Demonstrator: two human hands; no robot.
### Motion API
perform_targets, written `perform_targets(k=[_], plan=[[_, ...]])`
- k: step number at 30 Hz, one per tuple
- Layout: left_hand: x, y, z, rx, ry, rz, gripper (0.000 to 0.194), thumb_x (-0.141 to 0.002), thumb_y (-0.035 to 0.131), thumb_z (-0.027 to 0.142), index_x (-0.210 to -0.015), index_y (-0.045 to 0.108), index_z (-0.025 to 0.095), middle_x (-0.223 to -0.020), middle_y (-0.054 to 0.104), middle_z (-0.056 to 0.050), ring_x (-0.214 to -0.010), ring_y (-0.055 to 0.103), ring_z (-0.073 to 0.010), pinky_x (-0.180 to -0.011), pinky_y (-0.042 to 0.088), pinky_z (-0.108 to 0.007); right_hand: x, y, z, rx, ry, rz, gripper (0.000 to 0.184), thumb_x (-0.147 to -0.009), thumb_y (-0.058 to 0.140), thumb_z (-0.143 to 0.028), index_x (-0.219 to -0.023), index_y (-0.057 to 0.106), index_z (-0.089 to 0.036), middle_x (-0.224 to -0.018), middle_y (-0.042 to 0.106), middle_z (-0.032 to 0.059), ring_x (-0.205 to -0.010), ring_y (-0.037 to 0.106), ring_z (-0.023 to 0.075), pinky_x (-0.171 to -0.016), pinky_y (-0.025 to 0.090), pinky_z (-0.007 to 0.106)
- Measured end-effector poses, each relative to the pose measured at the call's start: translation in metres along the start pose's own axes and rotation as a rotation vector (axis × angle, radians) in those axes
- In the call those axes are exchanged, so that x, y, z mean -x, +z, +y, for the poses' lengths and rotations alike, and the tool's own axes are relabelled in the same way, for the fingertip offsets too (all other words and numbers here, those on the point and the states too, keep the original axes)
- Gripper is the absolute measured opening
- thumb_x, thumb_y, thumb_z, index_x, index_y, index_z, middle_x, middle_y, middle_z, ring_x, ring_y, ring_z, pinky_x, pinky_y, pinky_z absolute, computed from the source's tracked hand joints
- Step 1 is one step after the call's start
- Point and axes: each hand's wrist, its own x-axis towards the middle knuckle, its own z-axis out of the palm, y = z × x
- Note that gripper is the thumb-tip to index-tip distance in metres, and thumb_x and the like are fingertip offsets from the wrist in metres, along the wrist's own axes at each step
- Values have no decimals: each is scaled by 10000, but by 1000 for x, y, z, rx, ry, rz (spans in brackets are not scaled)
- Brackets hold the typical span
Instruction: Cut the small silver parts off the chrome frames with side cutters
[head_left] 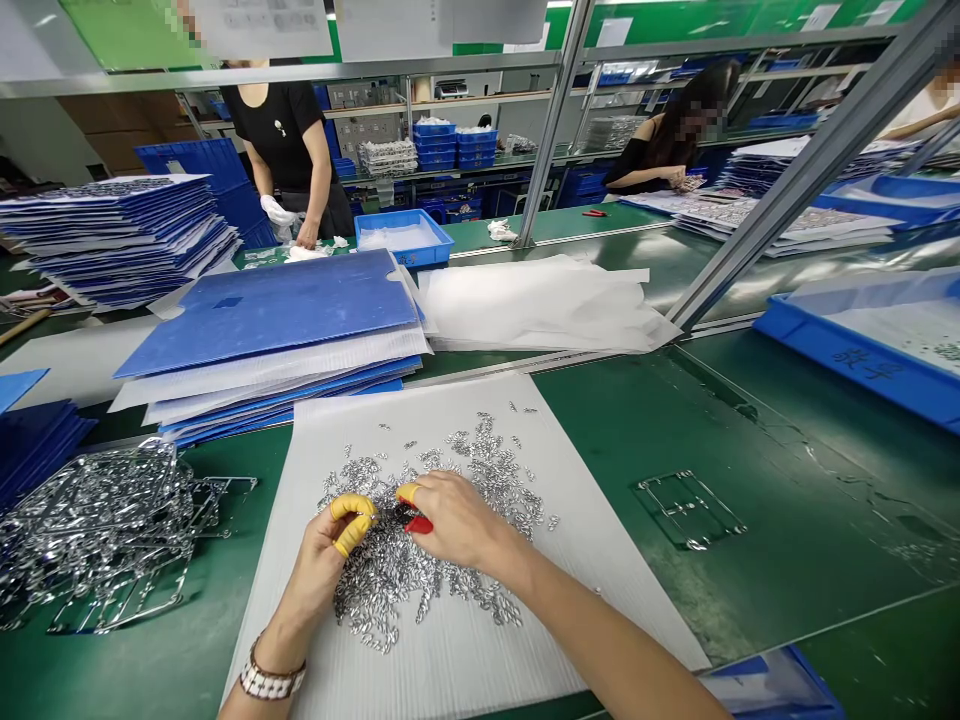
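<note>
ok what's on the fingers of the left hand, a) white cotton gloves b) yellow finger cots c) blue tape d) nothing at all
B: the left hand has yellow finger cots over two of its fingertips, just above the pile of small metal pieces.

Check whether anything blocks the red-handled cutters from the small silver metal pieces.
Nothing visible: the red-handled cutters in the right hand sit over the small silver metal pieces, beside the left hand's yellow finger cots.

Red tool (418, 524) mostly hidden beneath right hand (457, 520); metal pieces (390, 590) too small to tell apart; metal frames (97, 525) cut off at left edge.
</note>
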Motion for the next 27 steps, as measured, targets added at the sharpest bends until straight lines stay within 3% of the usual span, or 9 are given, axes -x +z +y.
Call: perform_targets(k=[9, 15, 19, 22, 24, 27], plan=[[-1, 2, 2, 57, -33, 1, 127, -816, 678, 309, -903, 680, 217, -868, 618, -15, -750, 501, -139, -661, 388, -239, 0, -2, 0, -15, 39, -1, 249, -722, 552, -135, -946, 643, -194, -786, 647, 25, -715, 559, 178, -696, 416, 279], [-1, 14, 7, 138, -19, 12, 156, -784, 710, 332, -841, 675, 191, -790, 638, -13, -721, 530, -132, -652, 381, -234, 2, -1, 2, -42, 81, -35, 228, -754, 550, -174, -952, 657, -209, -862, 679, 35, -814, 612, 205, -726, 437, 287], [-4, 24, 12, 197, 1, 37, 219, -753, 725, 367, -797, 651, 165, -741, 646, -31, -686, 546, -142, -603, 372, -240, 3, 10, 21, -67, 87, 78, 355, -827, 468, -225, -1142, 628, -193, -1045, 685, 81, -967, 625, 236, -845, 465, 334], [-6, 22, 16, 205, 21, 94, 211, -749, 718, 351, -789, 634, 162, -743, 646, -39, -703, 567, -154, -624, 393, -254, -1, 16, 40, -53, 102, 124, 392, -854, 462, -339, -1177, 626, -190, -1078, 685, 94, -972, 636, 263, -835, 501, 366], [-3, 16, 19, 113, 33, 134, 150, -774, 684, 306, -793, 632, 166, -749, 643, -39, -723, 577, -162, -676, 419, -279, -1, 18, 49, -39, 126, 126, 411, -853, 469, -386, -1185, 629, -202, -1106, 685, 89, -963, 649, 269, -808, 525, 364], [8, 3, 22, -257, 102, 137, 118, -805, 624, 224, -907, 672, 189, -848, 672, -56, -809, 589, -187, -778, 434, -331, 3, 19, 59, -20, 146, 123, 409, -849, 484, -432, -1162, 642, -221, -1123, 685, 80, -972, 656, 278, -774, 541, 351]])
